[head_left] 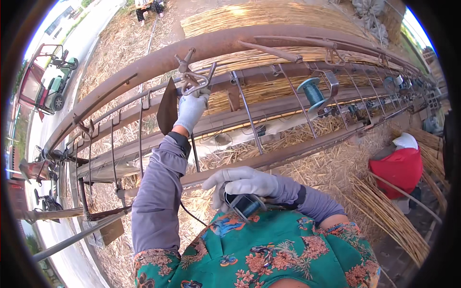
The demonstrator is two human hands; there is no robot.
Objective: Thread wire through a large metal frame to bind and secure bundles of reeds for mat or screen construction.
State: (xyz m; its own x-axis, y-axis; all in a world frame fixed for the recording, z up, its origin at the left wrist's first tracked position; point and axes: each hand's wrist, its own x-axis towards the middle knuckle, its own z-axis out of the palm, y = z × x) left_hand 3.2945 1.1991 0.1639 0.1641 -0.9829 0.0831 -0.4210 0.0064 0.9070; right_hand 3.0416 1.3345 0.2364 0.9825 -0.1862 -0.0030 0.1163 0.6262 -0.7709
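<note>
My left hand (193, 111), in a pale work glove, reaches up to the machine frame. Its fingers close around the lower part of a bent metal link (194, 82), which hangs from the large rusty pipe. A dark flat metal plate (167, 106) stands just left of that wrist. Close to my chest, my right hand (247, 184) is curled over a spool of dark blue-green wire (248, 206) in a metal holder. Its thumb side is partly hidden. Another spool of similar wire (313, 93) sits in a bracket on the frame, farther right.
A long rusty frame (283, 161) with upright rods crosses in front of me. Reed matting (269, 17) lies behind it. On the right are a red bag (396, 174) and bundled reeds (391, 216). A small vehicle (48, 81) stands far left; a person (149, 7) is beyond.
</note>
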